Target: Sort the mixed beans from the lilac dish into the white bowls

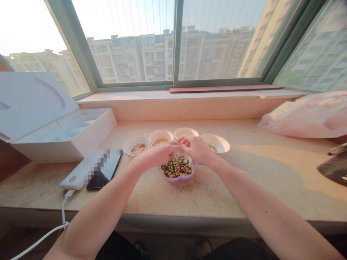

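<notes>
My left hand and my right hand meet above a purple bowl. The fingers of both are pinched together; what is between them, if anything, is too small to name. Mixed beans, dark green and tan, fill the bowl. Behind my hands stand white bowls in an arc. The leftmost bowl holds pale and reddish pieces, and the bowl beside it yellow grains. A third bowl is partly covered by my right hand, its contents hidden. In the rightmost bowl lie a few greenish seeds.
An open white box sits at the left. In front of it lie a white power bank with a cable and a dark phone. A plastic bag and a dark object are at the right. Windows rise behind the counter.
</notes>
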Action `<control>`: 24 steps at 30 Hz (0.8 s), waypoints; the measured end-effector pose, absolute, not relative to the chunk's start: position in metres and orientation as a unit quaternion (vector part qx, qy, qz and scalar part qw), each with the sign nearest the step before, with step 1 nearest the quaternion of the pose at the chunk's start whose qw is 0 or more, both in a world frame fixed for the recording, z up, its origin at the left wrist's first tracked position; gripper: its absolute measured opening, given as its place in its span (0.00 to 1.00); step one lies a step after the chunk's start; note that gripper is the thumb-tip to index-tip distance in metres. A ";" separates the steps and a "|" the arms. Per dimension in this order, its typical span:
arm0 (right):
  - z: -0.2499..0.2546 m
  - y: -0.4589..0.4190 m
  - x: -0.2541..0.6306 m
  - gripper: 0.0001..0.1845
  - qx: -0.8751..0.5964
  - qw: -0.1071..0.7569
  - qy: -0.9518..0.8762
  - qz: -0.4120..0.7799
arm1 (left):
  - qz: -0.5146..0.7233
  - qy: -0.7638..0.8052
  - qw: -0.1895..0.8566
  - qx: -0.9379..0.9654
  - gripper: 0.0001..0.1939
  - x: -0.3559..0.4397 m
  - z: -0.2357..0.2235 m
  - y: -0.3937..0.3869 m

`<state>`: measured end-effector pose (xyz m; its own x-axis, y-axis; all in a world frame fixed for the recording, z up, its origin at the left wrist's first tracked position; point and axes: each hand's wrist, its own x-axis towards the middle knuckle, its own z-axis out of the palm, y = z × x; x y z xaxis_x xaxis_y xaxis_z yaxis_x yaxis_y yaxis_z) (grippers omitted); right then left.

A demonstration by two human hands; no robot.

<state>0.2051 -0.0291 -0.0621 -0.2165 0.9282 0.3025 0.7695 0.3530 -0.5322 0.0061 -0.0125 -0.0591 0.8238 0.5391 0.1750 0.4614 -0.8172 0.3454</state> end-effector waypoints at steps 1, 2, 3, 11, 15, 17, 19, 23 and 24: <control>-0.062 -0.029 0.205 0.12 -0.553 0.294 -0.768 0.136 | 0.138 0.263 0.146 0.944 0.24 0.006 -0.059 -0.012; -0.062 -0.029 0.205 0.12 -0.553 0.294 -0.767 0.138 | 0.144 0.263 0.145 0.943 0.24 0.007 -0.060 -0.012; -0.062 -0.029 0.205 0.12 -0.553 0.295 -0.767 0.139 | 0.151 0.264 0.143 0.942 0.25 0.007 -0.059 -0.013; -0.062 -0.030 0.205 0.12 -0.524 0.279 -0.793 0.134 | 0.270 0.336 0.095 0.897 0.15 -0.001 -0.053 -0.001; -0.062 -0.037 0.202 0.13 -0.444 0.221 -0.851 0.172 | 0.294 0.397 0.075 0.866 0.13 -0.008 -0.058 0.012; -0.063 -0.041 0.199 0.13 -0.415 0.180 -0.874 0.180 | 0.295 0.419 0.072 0.856 0.12 -0.011 -0.061 0.017; -0.064 -0.044 0.196 0.13 -0.393 0.146 -0.890 0.177 | 0.294 0.429 0.072 0.851 0.12 -0.013 -0.064 0.020; -0.065 -0.047 0.188 0.11 -0.371 0.117 -0.905 0.172 | 0.268 0.441 0.072 0.853 0.12 -0.015 -0.067 0.022; -0.065 -0.048 0.186 0.10 -0.371 0.115 -0.905 0.171 | 0.263 0.441 0.072 0.855 0.12 -0.015 -0.068 0.022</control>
<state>0.1858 -0.0478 -0.0652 -0.6975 0.7119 0.0816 0.6332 0.6657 -0.3948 -0.0149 0.0217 -0.0676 0.4721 0.7926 0.3858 0.7169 -0.5999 0.3552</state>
